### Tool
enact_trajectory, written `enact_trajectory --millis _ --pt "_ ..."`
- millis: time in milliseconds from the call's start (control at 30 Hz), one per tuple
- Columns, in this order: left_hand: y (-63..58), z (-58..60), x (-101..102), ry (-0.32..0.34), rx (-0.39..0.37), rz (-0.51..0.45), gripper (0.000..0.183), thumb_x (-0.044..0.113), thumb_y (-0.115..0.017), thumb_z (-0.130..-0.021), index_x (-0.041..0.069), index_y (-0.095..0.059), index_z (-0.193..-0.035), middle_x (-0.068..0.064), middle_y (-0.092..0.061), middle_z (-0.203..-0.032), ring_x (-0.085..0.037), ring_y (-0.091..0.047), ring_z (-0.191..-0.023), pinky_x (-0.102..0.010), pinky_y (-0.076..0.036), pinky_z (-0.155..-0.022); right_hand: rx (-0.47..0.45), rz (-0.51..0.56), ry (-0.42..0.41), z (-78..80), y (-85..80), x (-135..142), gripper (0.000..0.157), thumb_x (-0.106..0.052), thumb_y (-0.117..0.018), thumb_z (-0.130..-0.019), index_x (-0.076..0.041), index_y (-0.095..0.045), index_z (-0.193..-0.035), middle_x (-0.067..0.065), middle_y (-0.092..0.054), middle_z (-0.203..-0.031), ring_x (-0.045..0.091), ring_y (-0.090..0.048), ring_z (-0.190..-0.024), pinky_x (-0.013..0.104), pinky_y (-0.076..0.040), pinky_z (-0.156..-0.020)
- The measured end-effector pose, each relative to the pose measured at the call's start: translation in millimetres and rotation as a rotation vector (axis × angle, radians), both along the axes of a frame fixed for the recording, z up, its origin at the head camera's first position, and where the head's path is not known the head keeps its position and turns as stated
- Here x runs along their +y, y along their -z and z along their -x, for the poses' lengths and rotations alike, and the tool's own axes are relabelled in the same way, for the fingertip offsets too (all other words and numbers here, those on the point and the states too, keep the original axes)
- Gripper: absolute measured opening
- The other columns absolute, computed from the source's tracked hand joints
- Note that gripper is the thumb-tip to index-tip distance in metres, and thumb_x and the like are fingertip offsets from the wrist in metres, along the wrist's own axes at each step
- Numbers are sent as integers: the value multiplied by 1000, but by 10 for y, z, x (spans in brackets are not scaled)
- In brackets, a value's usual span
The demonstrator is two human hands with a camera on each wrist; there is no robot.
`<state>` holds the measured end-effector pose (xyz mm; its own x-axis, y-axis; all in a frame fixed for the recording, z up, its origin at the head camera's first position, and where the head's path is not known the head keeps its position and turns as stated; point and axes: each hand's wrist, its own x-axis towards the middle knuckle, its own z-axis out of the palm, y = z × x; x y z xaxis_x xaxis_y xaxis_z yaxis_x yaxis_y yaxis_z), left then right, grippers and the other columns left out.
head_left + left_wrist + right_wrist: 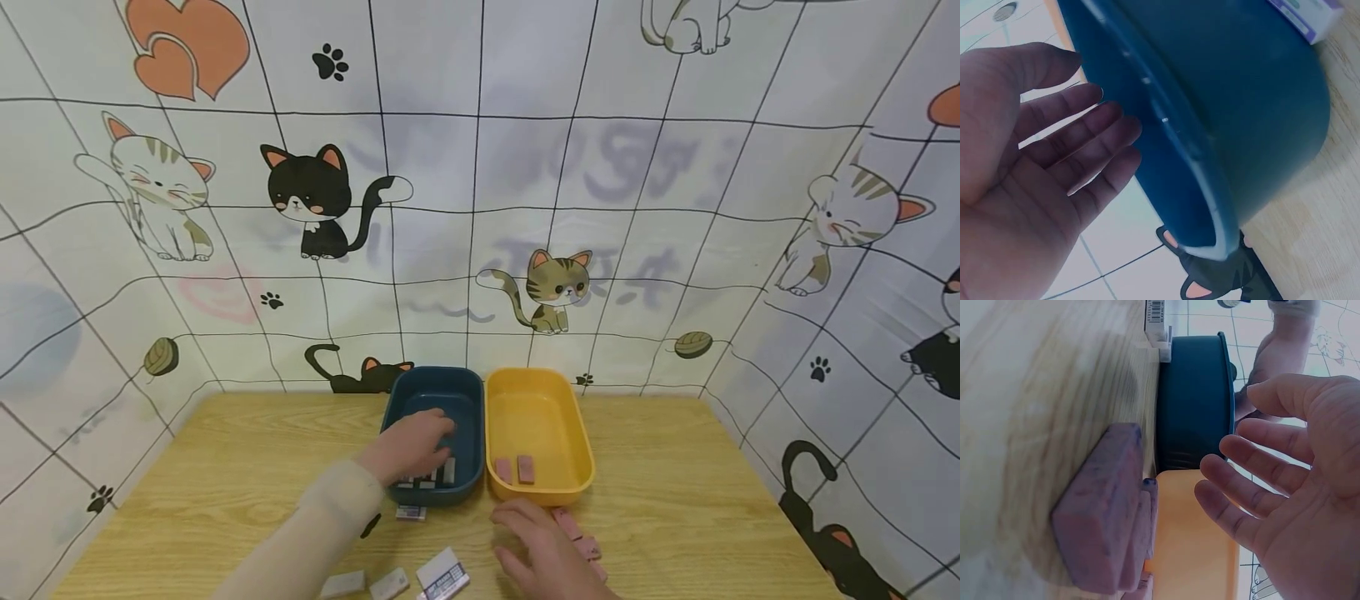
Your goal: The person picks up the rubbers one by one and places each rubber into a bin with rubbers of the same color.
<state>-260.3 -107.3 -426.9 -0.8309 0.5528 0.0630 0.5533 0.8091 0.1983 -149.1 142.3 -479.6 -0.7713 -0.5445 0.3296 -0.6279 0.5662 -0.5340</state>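
My left hand [408,446] is over the dark blue bin [468,479]. In the left wrist view its fingers [1094,134] are loosely bent beside the bin's rim, with nothing between them. Several white eraser-like blocks [449,471] lie in the near end of that bin, partly hidden by the hand. My right hand [543,550] hovers in front of the yellow bin [577,442], fingers relaxed and holding nothing. Two pink eraser-like blocks [526,469] sit inside the yellow bin. More pink blocks [1100,512] lie on the table beside the right hand.
The bins stand side by side at the back of the wooden table [660,500]. White blocks [390,583], a larger sleeved one [442,575] and a small sleeved one [411,513] lie in front of the blue bin. A cat-print sheet [427,250] hangs behind and beside the table.
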Motion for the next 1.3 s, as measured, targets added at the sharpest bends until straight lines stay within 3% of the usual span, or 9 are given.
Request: enact_trajectory --millis 133,233,333,533,700,933,1300 --pt "-39 -108 -65 8 50 -47 18 13 -69 -96 4 -71 -111 -7 -63 -103 -22 -63 -90 -40 -57 -82 -78 -30 39 -6 -52 16 33 -16 -73 -95 -9 -69 -127 1 -64 -130 14 -61 -118 38 -55 -98" --pt "-52 -195 -101 5 80 -58 18 14 -69 -97 4 -71 -112 -6 -62 -102 -20 -61 -90 -38 -57 -82 -184 -67 82 1 -106 41 35 -23 -71 -97 -12 -68 -131 -1 -62 -133 12 -61 -112 36 -55 -94" --pt "-61 -289 -120 -9 104 -64 18 16 -70 -96 6 -71 -112 -4 -62 -101 -17 -59 -89 -36 -57 -82 -228 -75 101 15 -131 66 36 -25 -70 -98 -13 -68 -131 -1 -61 -133 10 -61 -103 31 -56 -88" --pt "-55 -457 -122 8 175 -100 18 15 -72 -95 5 -71 -110 -5 -63 -103 -18 -59 -90 -35 -57 -82 -184 -55 119 35 -133 112 34 -21 -70 -97 -12 -68 -130 -4 -62 -128 6 -57 -94 26 -53 -81" --pt "-58 -587 -121 24 237 -131 18 14 -72 -93 5 -72 -109 -6 -65 -106 -18 -61 -93 -35 -57 -83 -96 -46 118 41 -140 133 33 -17 -70 -96 -10 -69 -129 -3 -63 -128 8 -58 -100 32 -54 -90" --pt "-32 -739 -96 12 260 -172 18 18 -73 -94 9 -71 -109 -4 -65 -109 -17 -61 -95 -33 -56 -84 -51 -54 141 34 -133 151 32 -17 -71 -96 -11 -69 -128 -1 -64 -132 12 -60 -113 42 -54 -100" --pt "76 -887 5 18 302 -264 18 13 -76 -91 8 -72 -108 -2 -65 -106 -16 -62 -94 -35 -57 -85 -20 -38 188 33 -112 185 29 -16 -73 -94 -11 -73 -123 -4 -66 -127 10 -62 -112 39 -56 -97"
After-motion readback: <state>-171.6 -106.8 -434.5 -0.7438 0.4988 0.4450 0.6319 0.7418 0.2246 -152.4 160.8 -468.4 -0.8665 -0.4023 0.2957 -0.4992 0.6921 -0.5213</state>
